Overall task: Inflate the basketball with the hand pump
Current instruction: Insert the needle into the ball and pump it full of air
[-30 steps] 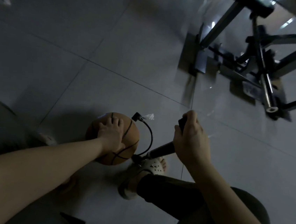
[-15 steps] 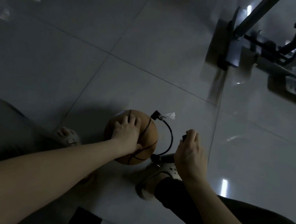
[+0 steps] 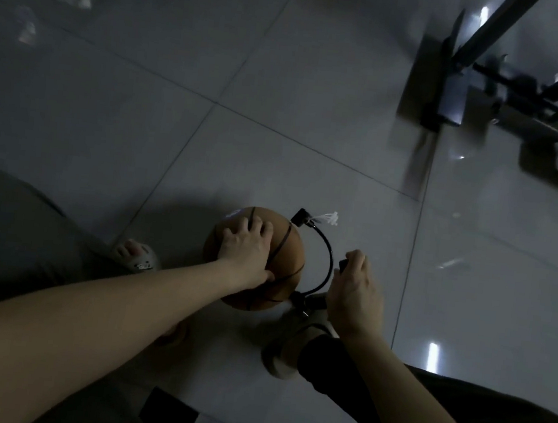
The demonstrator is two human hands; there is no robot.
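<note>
Stroke: pump handle point(image 3: 343, 265) sits lower than a second ago; air judged delivered.
Right hand point(image 3: 355, 295): curled round pump handle.
Left hand point(image 3: 246, 249): fingers spread, steadying basketball point(image 3: 288, 260).

Orange-brown basketball point(image 3: 290, 257), black seam lines. Black hose point(image 3: 330, 251), white tuft point(image 3: 327, 218) at its far end. Pale grey glossy floor tiles point(image 3: 285, 74), thin dark grout grid. Probably cream sandals point(image 3: 140, 258), dim light. Dark trousers point(image 3: 472, 421).
</note>
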